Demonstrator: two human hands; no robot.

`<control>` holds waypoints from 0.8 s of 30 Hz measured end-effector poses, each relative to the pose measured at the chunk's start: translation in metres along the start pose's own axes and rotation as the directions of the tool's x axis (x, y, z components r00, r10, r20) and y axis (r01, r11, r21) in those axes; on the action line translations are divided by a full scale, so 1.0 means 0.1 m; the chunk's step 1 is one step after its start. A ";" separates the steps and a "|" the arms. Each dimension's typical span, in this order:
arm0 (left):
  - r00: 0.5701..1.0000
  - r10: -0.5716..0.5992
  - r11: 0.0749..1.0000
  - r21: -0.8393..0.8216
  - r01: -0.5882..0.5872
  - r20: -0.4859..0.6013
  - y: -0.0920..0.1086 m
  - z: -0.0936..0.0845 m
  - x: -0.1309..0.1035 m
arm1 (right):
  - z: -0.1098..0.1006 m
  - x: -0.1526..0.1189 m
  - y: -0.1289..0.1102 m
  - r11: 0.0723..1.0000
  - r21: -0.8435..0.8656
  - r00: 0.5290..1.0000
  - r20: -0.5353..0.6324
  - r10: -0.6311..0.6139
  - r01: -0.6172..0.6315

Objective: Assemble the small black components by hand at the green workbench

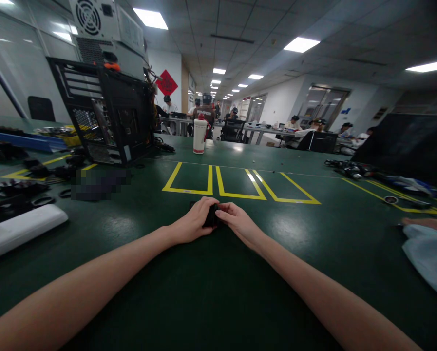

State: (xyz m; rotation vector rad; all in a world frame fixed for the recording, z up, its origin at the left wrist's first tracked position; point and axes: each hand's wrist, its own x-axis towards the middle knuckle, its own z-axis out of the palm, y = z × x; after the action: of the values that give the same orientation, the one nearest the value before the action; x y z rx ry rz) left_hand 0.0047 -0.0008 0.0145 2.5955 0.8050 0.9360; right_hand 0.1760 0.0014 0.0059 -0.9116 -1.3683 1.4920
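Holding a small black object (pixel 211 216) in the left hand (pixel 194 220), with fingers curled round it. Touching its right side with the bunched fingertips of the right hand (pixel 238 222); cannot tell whether pinching it. Holding it low at the middle of the green tabletop (pixel 211 282), on the near side of three yellow tape outlines (pixel 241 196). Facing a white cup (pixel 199 136) beyond them, right of a black computer case (pixel 119 114).

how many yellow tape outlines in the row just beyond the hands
3, side by side on the green table: left outline, middle outline and right outline; none looks hidden.
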 end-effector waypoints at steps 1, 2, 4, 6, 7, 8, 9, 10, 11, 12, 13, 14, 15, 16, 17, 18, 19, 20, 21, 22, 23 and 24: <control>1.000 -0.002 1.000 -0.002 0.002 -0.001 0.00 0.00 0.00 | 0.00 0.00 0.00 1.000 0.008 1.000 0.008 0.009 -0.009; 1.000 -0.005 1.000 -0.005 0.005 0.003 -0.01 0.00 0.00 | -0.01 0.01 -0.01 1.000 0.013 1.000 0.025 0.014 -0.014; 1.000 -0.007 1.000 -0.010 0.007 0.011 -0.01 0.00 0.00 | -0.01 -0.01 -0.03 1.000 0.015 0.998 0.068 0.005 -0.007; 1.000 -0.006 1.000 -0.013 0.007 0.013 -0.01 0.00 0.00 | -0.02 -0.03 -0.04 1.000 0.016 0.994 0.104 -0.011 0.010; 1.000 -0.005 1.000 -0.015 0.005 0.015 0.00 0.00 0.00 | -0.02 -0.04 -0.05 1.000 0.014 0.993 0.116 -0.018 0.016; 1.000 -0.003 1.000 -0.016 0.004 0.016 0.00 -0.01 0.00 | -0.02 -0.05 -0.05 1.000 0.009 0.993 0.118 -0.022 0.021; 1.000 -0.001 1.000 -0.016 0.001 0.015 0.00 -0.01 0.00 | -0.01 -0.05 -0.05 1.000 0.003 0.993 0.111 -0.025 0.025; 1.000 0.001 1.000 -0.015 -0.001 0.016 0.00 -0.01 0.00 | -0.01 -0.05 -0.04 1.000 -0.005 0.995 0.095 -0.028 0.029; 1.000 0.002 1.000 -0.013 -0.002 0.014 0.00 -0.01 0.00 | -0.01 -0.05 -0.03 0.999 -0.010 0.997 0.073 -0.032 0.033; 1.000 0.003 1.000 -0.010 -0.003 0.010 0.00 0.00 0.01 | 0.00 -0.04 -0.02 0.999 -0.014 0.998 0.052 -0.036 0.037; 1.000 0.002 1.000 -0.007 -0.002 0.008 0.00 0.00 0.01 | 0.00 -0.04 -0.01 0.999 -0.015 0.999 0.032 -0.039 0.039; 1.000 0.001 1.000 -0.004 -0.001 0.004 -0.01 0.01 0.01 | 0.00 -0.03 0.00 0.999 -0.012 0.999 0.015 -0.038 0.038; 1.000 -0.002 1.000 0.000 0.002 -0.001 -0.02 0.02 0.01 | 0.01 -0.02 0.01 0.999 -0.005 0.999 0.003 -0.032 0.032; 1.000 -0.005 1.000 0.004 0.005 -0.006 -0.02 0.02 0.01 | 0.01 -0.01 0.01 1.000 0.005 1.000 -0.004 -0.023 0.023; 1.000 -0.009 1.000 0.007 0.009 -0.009 -0.03 0.03 0.01 | 0.01 0.00 0.00 1.000 0.014 1.000 -0.003 -0.010 0.010; 1.000 -0.011 1.000 0.008 0.011 -0.009 -0.03 0.03 0.00 | 0.01 0.00 -0.01 1.000 0.021 1.000 0.004 0.000 0.000; 1.000 -0.013 1.000 0.008 0.013 -0.007 -0.03 0.03 0.00 | 0.01 0.00 -0.02 1.000 0.024 1.000 0.016 0.006 -0.006; 1.000 -0.013 1.000 0.006 0.013 -0.003 -0.03 0.03 0.00 | 0.00 -0.01 -0.03 1.000 0.023 0.999 0.031 0.005 -0.006; 1.000 -0.012 1.000 0.003 0.012 0.003 -0.03 0.02 0.00 | 0.00 -0.01 -0.05 1.000 0.018 0.999 0.046 0.002 -0.003; 1.000 -0.011 1.000 0.000 0.011 0.008 -0.02 0.02 0.00 | 0.00 -0.03 -0.06 1.000 0.013 0.998 0.064 -0.001 0.000; 1.000 -0.011 1.000 -0.004 0.011 0.009 -0.02 0.01 0.00 | 0.00 -0.04 -0.07 1.000 0.008 0.997 0.082 -0.003 0.002; 1.000 -0.011 1.000 -0.008 0.011 0.012 -0.02 0.01 0.00 | 0.00 -0.05 -0.08 1.000 0.002 0.995 0.096 -0.006 0.006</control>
State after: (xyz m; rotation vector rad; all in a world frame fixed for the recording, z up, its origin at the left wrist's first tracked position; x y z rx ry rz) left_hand 0.0041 0.0004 0.0131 2.5845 0.8106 0.9183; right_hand 0.1787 -0.0030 0.0134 -0.8428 -1.4371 1.5496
